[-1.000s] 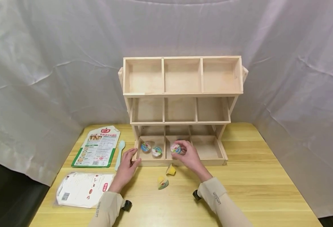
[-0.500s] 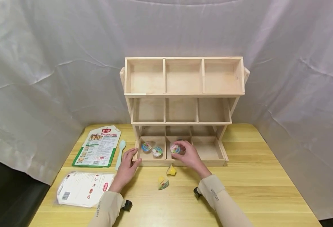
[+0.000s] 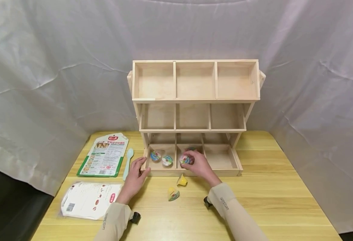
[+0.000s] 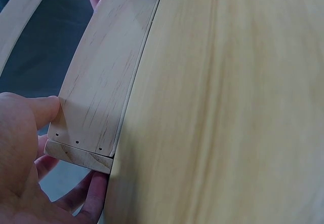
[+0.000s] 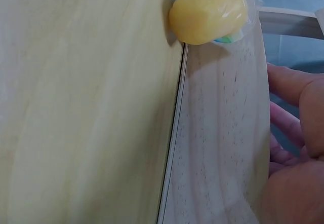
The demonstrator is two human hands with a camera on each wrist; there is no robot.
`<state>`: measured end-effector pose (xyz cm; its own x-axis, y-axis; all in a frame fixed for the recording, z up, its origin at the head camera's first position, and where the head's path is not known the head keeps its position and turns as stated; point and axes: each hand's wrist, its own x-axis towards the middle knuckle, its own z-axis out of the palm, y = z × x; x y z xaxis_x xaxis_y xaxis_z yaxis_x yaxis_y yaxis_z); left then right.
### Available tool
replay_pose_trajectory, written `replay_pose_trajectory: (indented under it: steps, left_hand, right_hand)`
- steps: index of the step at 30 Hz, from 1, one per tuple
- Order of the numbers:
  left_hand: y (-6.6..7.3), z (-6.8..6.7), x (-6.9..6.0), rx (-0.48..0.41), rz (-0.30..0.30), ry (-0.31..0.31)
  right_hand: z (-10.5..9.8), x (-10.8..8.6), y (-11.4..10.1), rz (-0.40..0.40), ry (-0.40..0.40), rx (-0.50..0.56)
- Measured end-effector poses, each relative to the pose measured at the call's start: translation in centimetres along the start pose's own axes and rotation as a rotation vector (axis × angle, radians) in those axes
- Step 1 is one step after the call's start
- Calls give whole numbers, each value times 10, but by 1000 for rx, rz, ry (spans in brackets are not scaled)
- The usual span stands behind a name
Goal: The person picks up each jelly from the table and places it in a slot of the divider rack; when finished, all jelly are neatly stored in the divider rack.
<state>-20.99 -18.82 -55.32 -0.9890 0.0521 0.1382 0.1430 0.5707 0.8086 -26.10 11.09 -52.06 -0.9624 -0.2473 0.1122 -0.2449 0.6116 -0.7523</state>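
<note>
In the bottom middle compartment of the wooden rack (image 3: 161, 173), the right hand (image 3: 199, 165) pinches a small lidded cup (image 3: 184, 159) between thumb and fingers. Another cup (image 3: 191, 149) lies behind it, partly hidden by the hand. The left hand (image 3: 135, 179) holds the rack's front left corner; in the left wrist view its thumb (image 4: 46, 109) presses the wood and its fingers curl round the end. Two lidded cups (image 3: 155, 155) lie in the bottom left compartment. The right wrist view shows the right hand (image 5: 298, 127) at the front board's upper edge, its held cup hidden.
Two yellow cups (image 3: 182, 180) (image 3: 173, 193) lie on the table before the rack. At the left are a green-edged packet (image 3: 104, 155), a pale spoon (image 3: 128, 164) and a white packet (image 3: 89, 201). Grey cloth (image 3: 59, 67) hangs behind and beside the table.
The right hand has moved slightly lower and to the left with its cup, and more of the cup behind it shows. The left hand remains at the rack's corner.
</note>
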Motion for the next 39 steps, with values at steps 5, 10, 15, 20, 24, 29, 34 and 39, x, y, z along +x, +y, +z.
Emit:
replay_pose_trajectory:
  steps: [5, 10, 15, 20, 24, 29, 34, 39]
  left_hand:
    - [0, 0, 0, -8, 3, 3]
    - [0, -1, 0, -12, -1, -2]
    - [0, 0, 0, -9, 1, -2]
    - [0, 0, 0, -1, -1, -1]
    - [-1, 1, 1, 12, 1, 6]
    - [-1, 1, 1, 16, 3, 8]
    - [-2, 1, 1, 21, 8, 10]
    - [-2, 1, 1, 21, 10, 12]
  right_hand:
    - [0, 2, -2, 34, -11, 20]
    - [0, 4, -5, 72, -14, 27]
    - [0, 6, -4, 75, -19, 13]
    - [0, 7, -3, 75, -23, 9]
    - [0, 8, -3, 79, -30, 14]
    - [0, 9, -3, 82, -34, 30]
    - [0, 8, -4, 92, -33, 35]
    - [0, 9, -5, 91, -38, 24]
